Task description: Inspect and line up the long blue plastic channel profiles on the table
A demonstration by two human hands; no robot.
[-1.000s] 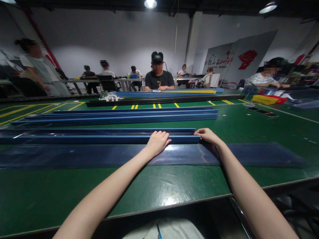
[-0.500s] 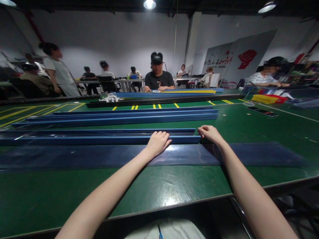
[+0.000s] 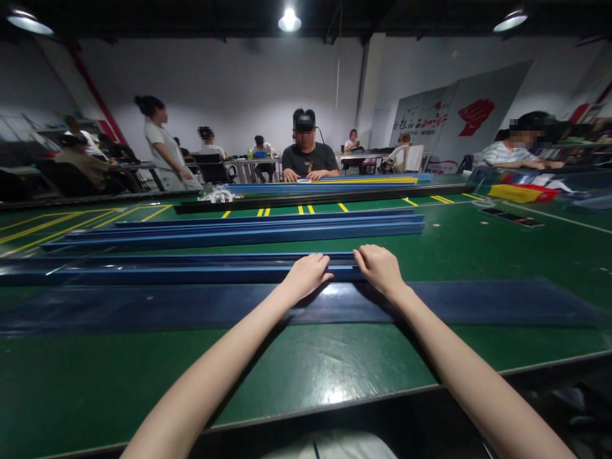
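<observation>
Across the near side of the green counter (image 3: 310, 370), a long blue channel strip (image 3: 191, 276) lies crosswise in front of me, its two raised edges running parallel and its left end out beyond my view. My left hand (image 3: 308, 275) is partly curled, the fingers bent over the strip toward its right end and the thumb angled out to the right; I cannot tell whether it grips or only rests there. My right hand (image 3: 381, 268) is just beside it, at the strip's right end, with fingers and thumb drawn in close together; the back of the hand hides whether I have anything pinched between them.

Nearer to me, beneath my wrists, a broad, flat, see-through bluish plastic sheet (image 3: 167, 306) stretches along the counter, reaching farther right than the channel. Beyond my hands lies a group of blue strips (image 3: 268, 234), and past that a long black bar (image 3: 335, 197). A bundle of clear plastic (image 3: 218, 195) sits near the bar's left part, and a smartphone (image 3: 514, 217) lies well off to my right. Opposite me, a co-worker (image 3: 310, 156) in a dark T-shirt sits at the far side.
</observation>
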